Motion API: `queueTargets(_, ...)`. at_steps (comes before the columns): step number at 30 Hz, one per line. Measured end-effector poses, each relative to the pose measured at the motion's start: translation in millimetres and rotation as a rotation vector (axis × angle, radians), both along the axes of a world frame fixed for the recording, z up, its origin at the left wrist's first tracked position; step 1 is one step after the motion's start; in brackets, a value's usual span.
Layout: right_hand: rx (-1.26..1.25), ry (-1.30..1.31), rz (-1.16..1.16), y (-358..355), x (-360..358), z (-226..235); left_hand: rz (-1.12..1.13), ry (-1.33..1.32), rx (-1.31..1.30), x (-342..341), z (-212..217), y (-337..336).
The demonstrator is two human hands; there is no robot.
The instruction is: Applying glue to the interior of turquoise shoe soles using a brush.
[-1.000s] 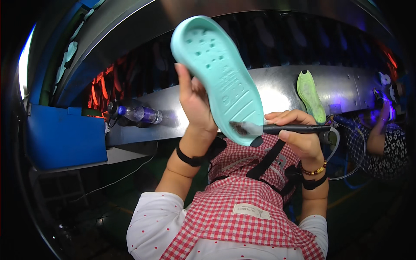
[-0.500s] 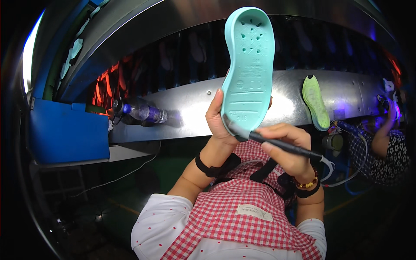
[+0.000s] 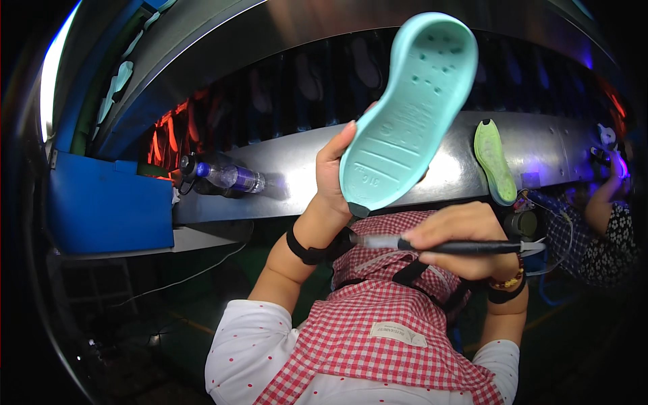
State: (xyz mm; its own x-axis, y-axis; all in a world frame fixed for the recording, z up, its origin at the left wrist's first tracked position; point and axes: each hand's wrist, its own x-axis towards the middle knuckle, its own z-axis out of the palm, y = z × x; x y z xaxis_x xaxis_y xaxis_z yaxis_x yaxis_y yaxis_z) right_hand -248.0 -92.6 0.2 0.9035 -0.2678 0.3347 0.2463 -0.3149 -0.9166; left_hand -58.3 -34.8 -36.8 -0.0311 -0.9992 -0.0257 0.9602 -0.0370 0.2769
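A turquoise shoe sole point(image 3: 395, 135) with a raised rim and small holes at its far end is tilted toward the right over the bench. My left hand point(image 3: 333, 169) is closed around its near left edge, with the thumb at the side and the other fingers mostly hidden behind. Below the sole's near end, a black-handled brush point(image 3: 466, 247) lies level in my right hand point(image 3: 462, 229), pinched between thumb and fingers. Its pale tip points left, blurred and apart from the sole. A thin pale tube runs from the handle's back end.
A yellow-green sole point(image 3: 494, 160) lies on the metal bench point(image 3: 290, 162) at right, a clear bottle point(image 3: 229, 177) at left. Behind runs a dark conveyor carrying several soles. A blue cabinet point(image 3: 108, 206) stands left. At far right is another person's arm point(image 3: 599, 202), near a tin point(image 3: 521, 224).
The brush has come off the sole's near end and moved down and right, turning level. My left hand has tilted the sole to the right.
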Motion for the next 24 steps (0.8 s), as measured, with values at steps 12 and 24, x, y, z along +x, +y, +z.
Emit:
queueTargets(12,-0.252,0.169,0.054,-28,-17,5,-0.434,-0.539,0.262,6,21,-1)
queueTargets(24,-0.190,0.288,0.032,-47,-24,2,-0.330,-0.571,0.324,18,4,4)
